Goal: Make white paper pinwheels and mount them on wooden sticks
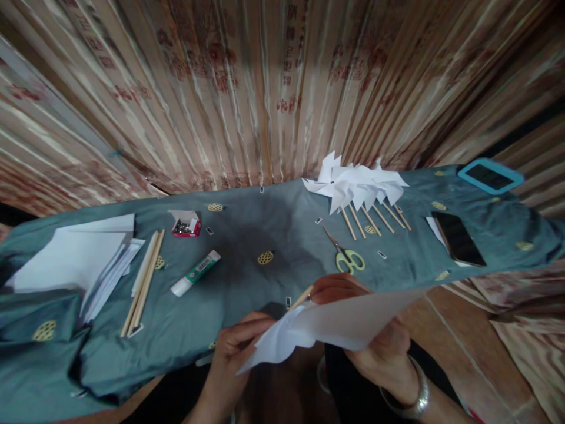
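A white paper pinwheel (pixel 318 327) is held up in front of my body, over the near edge of the cloth. My left hand (pixel 238 347) pinches its left side, thumb and fingers closed on the paper. My right hand (pixel 392 347) grips it from behind on the right, with fingers curled over the top edge and the palm partly hidden by the paper. The tip of a wooden stick (pixel 302 298) pokes out behind the pinwheel by my right fingers; whether it is joined to the paper cannot be seen. Green-handled scissors (pixel 348 259) lie just beyond my right fingers.
Several finished pinwheels (pixel 353 185) lie overlapped at the back. Leftward are a glue stick (pixel 196 272), an open box of metal pins (pixel 187 225), wooden sticks (pixel 145 282) and white paper sheets (pixel 70 253). A phone (pixel 459 238) and a blue-framed object (pixel 491 176) are at right.
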### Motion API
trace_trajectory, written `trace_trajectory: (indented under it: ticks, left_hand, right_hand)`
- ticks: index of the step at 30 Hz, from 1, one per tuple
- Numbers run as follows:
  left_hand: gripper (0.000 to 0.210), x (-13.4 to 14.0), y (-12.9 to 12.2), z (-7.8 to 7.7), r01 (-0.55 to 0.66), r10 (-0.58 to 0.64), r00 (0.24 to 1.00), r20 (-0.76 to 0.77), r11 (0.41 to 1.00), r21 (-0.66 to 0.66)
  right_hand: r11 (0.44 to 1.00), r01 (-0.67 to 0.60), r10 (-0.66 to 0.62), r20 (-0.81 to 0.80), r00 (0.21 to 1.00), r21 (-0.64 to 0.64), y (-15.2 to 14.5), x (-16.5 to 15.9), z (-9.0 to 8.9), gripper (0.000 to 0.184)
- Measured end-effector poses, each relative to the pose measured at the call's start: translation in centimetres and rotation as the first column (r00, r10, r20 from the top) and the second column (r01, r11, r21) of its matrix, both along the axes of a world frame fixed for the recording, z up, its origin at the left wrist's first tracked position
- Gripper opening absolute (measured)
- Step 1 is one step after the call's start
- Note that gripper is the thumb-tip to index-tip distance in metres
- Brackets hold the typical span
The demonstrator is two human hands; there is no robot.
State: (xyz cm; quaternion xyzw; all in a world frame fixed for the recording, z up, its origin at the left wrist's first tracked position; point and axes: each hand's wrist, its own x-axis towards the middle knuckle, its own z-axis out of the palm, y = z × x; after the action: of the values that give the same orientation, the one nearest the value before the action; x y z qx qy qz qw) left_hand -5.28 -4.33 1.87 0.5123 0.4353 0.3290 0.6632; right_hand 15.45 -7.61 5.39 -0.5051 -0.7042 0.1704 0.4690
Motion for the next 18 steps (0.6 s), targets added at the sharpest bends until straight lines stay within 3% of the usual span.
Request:
trace_trajectory:
  ticks: [4,11,18]
  left_hand:
    - [0.015,-0.1,-0.2,-0.7,-0.017,0.017,1.0,0.016,1.0,-0.011]
    - [0.027,-0.2,-0.3,-0.7,0.016,-0.015,0.999,0.032,1.0,-0.025]
    - [0.027,-0.3,-0.4,-1.8,0.005,-0.004,1.0,0.031,1.0,-0.03]
  right_hand:
    - [0.996,-0.039,0.045,-0.069,0.997,0.084,0.1,-0.1,0.5,0.025]
    - [0.995,-0.044,0.051,-0.077,0.996,0.094,0.3,-0.2,0.7,0.025]
    - [0.997,-0.008,0.016,-0.107,0.994,0.077,0.4,-0.3,1.3,0.023]
